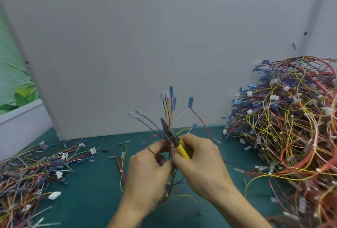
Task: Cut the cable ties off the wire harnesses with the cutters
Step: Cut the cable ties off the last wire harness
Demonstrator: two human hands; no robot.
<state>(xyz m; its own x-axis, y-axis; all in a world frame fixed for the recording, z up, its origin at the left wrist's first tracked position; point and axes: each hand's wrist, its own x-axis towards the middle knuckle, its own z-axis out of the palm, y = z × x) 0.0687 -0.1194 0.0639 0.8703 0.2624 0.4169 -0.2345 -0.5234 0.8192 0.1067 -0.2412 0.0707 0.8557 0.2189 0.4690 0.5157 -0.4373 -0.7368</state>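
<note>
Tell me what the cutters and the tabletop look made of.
Cutters: dark, matte head, likely steel; smooth yellow grips, probably plastic or rubber sleeves. Tabletop: flat teal surface with dull sheen, perhaps a rubber mat; blur leaves it open.

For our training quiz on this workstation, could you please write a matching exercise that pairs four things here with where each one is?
Things:
1. yellow-handled metal cutters
2. tall tangled heap of red and yellow wire harnesses
3. low spread of mixed-colour wire harnesses
4. wire harness with upright blue terminals

Places:
A. on the green mat, at the left
B. gripped by the right hand
C. piled high at the right
D. held by the left hand

Pairs: 1-B, 2-C, 3-A, 4-D.
</note>
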